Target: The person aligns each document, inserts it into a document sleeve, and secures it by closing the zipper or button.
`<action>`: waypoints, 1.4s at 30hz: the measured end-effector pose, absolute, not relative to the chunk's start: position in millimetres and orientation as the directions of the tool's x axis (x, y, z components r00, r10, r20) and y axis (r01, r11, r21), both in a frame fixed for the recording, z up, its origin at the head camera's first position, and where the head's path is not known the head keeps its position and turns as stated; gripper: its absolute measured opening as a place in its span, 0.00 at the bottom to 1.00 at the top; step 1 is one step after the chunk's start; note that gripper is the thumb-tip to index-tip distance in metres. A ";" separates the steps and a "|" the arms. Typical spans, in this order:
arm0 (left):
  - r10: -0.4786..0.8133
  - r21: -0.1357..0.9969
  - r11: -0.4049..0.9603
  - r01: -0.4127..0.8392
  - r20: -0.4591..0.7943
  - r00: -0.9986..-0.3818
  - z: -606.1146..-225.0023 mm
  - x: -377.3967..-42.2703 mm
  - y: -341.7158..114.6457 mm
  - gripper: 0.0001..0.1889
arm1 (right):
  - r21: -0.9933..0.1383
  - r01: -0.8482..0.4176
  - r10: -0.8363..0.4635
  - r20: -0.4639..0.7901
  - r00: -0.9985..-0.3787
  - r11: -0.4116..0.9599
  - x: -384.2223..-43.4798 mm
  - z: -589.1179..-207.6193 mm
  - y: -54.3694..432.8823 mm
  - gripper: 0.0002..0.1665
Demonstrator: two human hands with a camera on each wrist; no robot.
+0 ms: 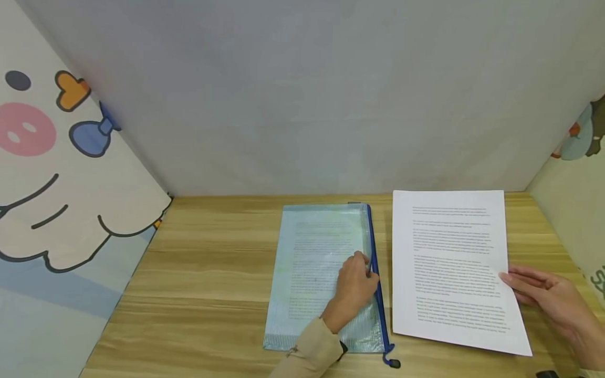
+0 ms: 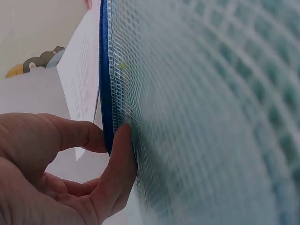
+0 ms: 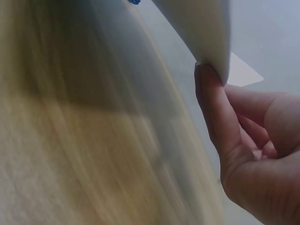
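Observation:
A pale blue mesh zip pouch [image 1: 279, 338] lies on the table, with printed text showing through it. My left hand [image 1: 352, 286] is over its right side. In the left wrist view, the thumb and fingers of the left hand [image 2: 61, 173] pinch the pouch's edge by the blue zipper [image 2: 107, 89]. To the right, my right hand [image 1: 553, 294] pinches the right edge of white printed paper [image 1: 449, 262]. That edge is raised off the table in the right wrist view, with the fingers of the right hand [image 3: 253, 145] beneath the paper. How many sheets it is, I cannot tell.
Below the pouch's lower right corner lies a zipper pull [image 1: 392, 362] with a dark end. The wood-grain table [image 1: 198, 273] meets a pale back wall [image 1: 331, 105]. Cartoon-printed panels stand at the left [image 1: 71, 173] and right. A dark object [image 1: 547, 374] shows at the bottom right.

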State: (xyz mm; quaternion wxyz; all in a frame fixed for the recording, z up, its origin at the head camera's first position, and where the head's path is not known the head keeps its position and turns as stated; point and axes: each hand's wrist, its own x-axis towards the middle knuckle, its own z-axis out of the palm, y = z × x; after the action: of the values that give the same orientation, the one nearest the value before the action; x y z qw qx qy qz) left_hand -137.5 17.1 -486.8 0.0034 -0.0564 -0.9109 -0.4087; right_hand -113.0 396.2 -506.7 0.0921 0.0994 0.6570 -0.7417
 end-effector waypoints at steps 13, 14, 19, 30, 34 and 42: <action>0.077 0.873 0.473 0.117 0.091 -0.993 -486.0 -137.8 -2.1 0.06 | -0.960 0.255 0.047 -0.262 -0.964 -0.119 -116.2 -499.5 382.8 0.21; 0.081 0.881 0.458 0.118 0.091 -0.993 -485.5 -137.8 -3.4 0.06 | -0.961 0.251 0.049 -0.258 -0.965 -0.119 -116.4 -498.4 381.3 0.21; 0.084 0.902 0.418 0.105 0.077 -0.994 -482.7 -137.6 -8.6 0.06 | -0.968 0.220 0.053 -0.228 -0.972 -0.117 -116.6 -495.6 373.5 0.21; 0.077 0.922 0.373 0.098 0.075 -0.994 -476.6 -135.2 -13.6 0.07 | -0.979 0.199 0.027 -0.200 -0.979 -0.044 -112.7 -497.0 362.0 0.21; 0.077 0.928 0.358 0.108 0.086 -0.993 -476.6 -134.6 -15.2 0.06 | -0.981 0.195 0.025 -0.195 -0.981 -0.004 -112.2 -497.0 358.6 0.21; 0.047 0.931 0.346 0.118 0.109 -0.993 -479.5 -135.8 -14.5 0.06 | -0.974 0.207 0.017 -0.206 -0.978 0.091 -111.7 -496.5 350.6 0.18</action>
State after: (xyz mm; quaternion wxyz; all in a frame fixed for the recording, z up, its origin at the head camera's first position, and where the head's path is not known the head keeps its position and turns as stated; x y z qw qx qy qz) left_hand -135.8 -14.5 -479.5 0.0312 -0.0505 -0.8199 -0.5695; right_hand -111.7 350.6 -496.5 0.0708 0.0761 0.7352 -0.6699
